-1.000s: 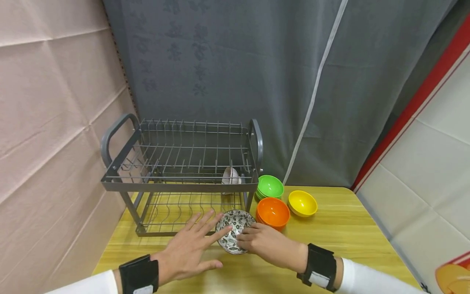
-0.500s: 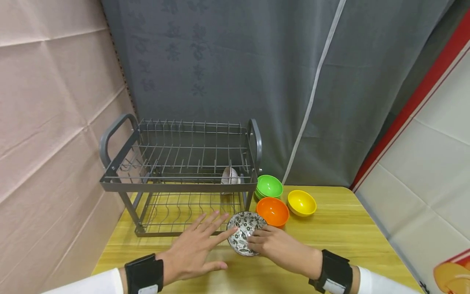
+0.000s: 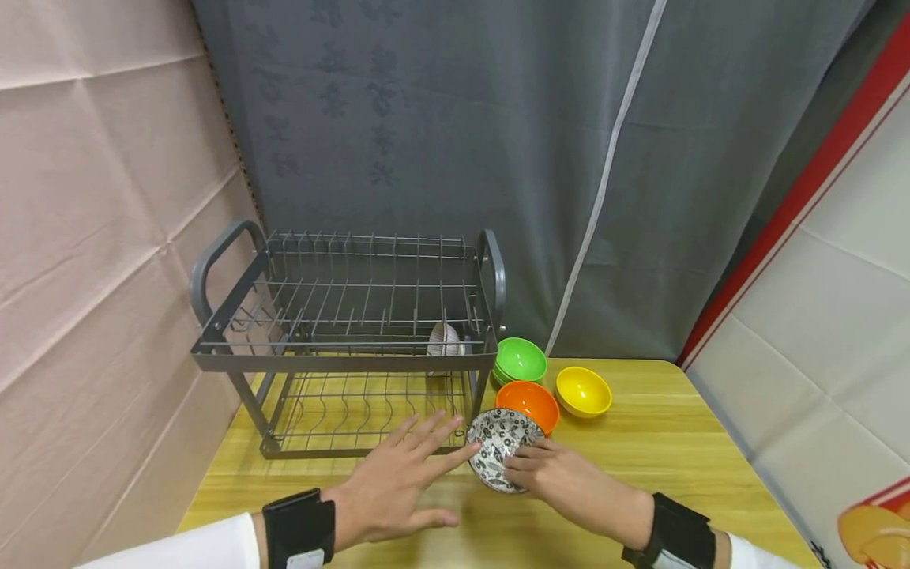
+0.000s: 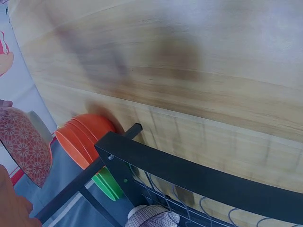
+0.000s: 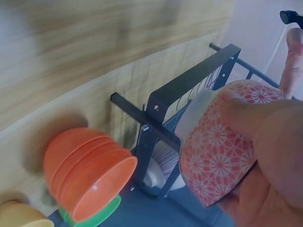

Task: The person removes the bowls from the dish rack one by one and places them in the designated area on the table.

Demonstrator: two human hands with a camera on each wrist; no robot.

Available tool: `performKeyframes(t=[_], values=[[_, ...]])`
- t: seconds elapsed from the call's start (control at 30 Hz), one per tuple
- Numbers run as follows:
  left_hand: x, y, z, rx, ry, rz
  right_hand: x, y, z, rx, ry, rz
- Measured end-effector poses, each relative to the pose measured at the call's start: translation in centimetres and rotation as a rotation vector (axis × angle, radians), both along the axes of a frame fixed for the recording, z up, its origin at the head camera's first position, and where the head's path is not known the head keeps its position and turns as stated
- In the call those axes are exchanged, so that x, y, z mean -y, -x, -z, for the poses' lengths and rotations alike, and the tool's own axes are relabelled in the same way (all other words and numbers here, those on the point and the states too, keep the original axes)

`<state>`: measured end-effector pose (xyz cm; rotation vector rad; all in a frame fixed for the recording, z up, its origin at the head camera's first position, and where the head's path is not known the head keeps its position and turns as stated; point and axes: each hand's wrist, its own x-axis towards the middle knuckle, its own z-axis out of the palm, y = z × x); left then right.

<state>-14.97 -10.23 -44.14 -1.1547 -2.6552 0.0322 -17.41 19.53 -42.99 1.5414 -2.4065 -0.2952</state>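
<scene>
My right hand (image 3: 562,474) grips a bowl (image 3: 498,446) by its right side, with fingers inside and the thumb on the outer wall. The bowl has a black-and-white floral inside and a red outside with white flowers (image 5: 218,151). In the right wrist view it hangs above the wooden table. My left hand (image 3: 405,482) is spread flat to the left of the bowl, its index fingertip at the left rim in the head view. Just behind the bowl, partly covered by it, stands a stack of orange bowls (image 3: 528,399).
A two-tier dark dish rack (image 3: 341,363) stands at the left, with a pale striped bowl (image 3: 444,340) at its right end. Green bowls (image 3: 521,359) and a yellow bowl (image 3: 584,392) sit behind the orange stack. A grey curtain (image 3: 426,142) hangs behind the table.
The floral bowl has moved right, held in my right hand, and now overlaps the orange stack more. My left hand has moved right along with it, still spread.
</scene>
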Motion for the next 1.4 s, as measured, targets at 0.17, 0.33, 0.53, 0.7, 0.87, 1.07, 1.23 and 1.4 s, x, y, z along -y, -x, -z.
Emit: performKeyframes(t=[0.17, 0.33, 0.53, 0.7, 0.87, 1.07, 1.23, 1.4], values=[[-0.8, 0.3, -0.2, -0.002, -0.012, 0.029, -0.9, 0.0, 0.1, 0.031, -0.012, 0.061], [-1.9, 0.5, -0.3, 0.017, -0.015, 0.056, -1.8, -0.1, 0.3, 0.026, -0.008, 0.090], [-3.1, 0.6, -0.1, 0.032, 0.001, 0.071, -3.0, 0.2, 0.8, 0.008, 0.006, 0.127], [-3.8, 0.8, -0.1, 0.006, 0.030, 0.074, -4.4, 0.4, 1.0, -0.059, -0.030, 0.126], [-4.4, 1.2, 0.0, -0.003, 0.041, 0.055, -5.8, 0.3, 1.3, -0.051, -0.050, 0.170], [-5.7, 1.4, 0.5, 0.041, 0.029, 0.077, -7.0, -0.3, 1.8, 0.137, 0.029, 0.420], [-6.7, 1.4, 1.0, 0.035, 0.029, 0.102, -8.2, -0.4, 2.1, 0.129, 0.050, 0.502], [-7.1, 1.6, 1.2, 0.004, 0.034, 0.109, -9.2, -0.6, 2.6, 0.140, 0.068, 0.550]])
